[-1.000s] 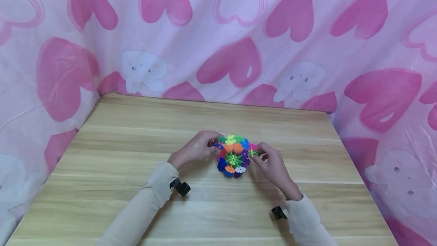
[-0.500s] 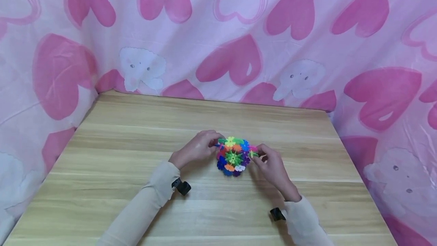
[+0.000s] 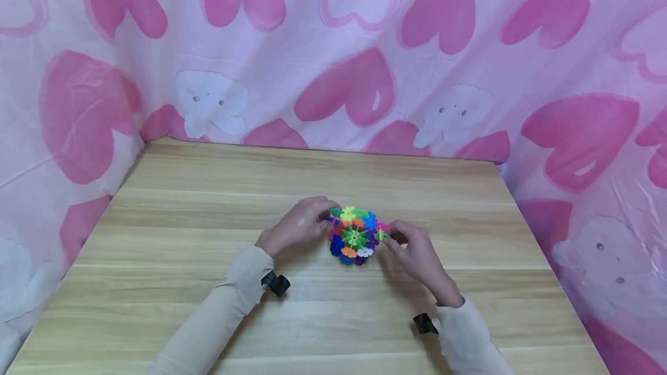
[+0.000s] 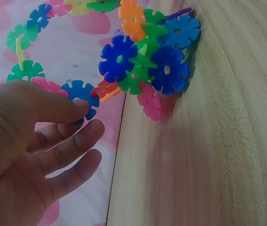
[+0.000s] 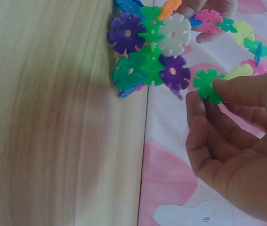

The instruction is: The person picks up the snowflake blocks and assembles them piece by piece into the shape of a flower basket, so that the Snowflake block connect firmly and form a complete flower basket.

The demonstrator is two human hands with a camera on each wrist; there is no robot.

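A cluster of colourful interlocking plastic flower discs (image 3: 355, 238) sits on the table between the hands, with dark blue discs (image 4: 117, 59) on its left side. A chain of such discs arches up beside it. My left hand (image 3: 298, 225) pinches a blue disc (image 4: 90, 96) of this chain between thumb and fingers; a red-orange disc lies next to it. My right hand (image 3: 417, 249) pinches a green disc (image 5: 206, 84) at the chain's other end. In the right wrist view, a narrow gap shows between that green disc and a purple disc (image 5: 174, 75) of the cluster.
The wood-grain table (image 3: 292, 328) reaches back to a pink curtain (image 3: 292, 68) printed with hearts, which also hangs at both sides. Each wrist wears a black strap-like device, such as the left one (image 3: 275, 283).
Both hands keep their holds on the discs. The cluster and hands stay almost in place; the whole head view has shifted slightly.
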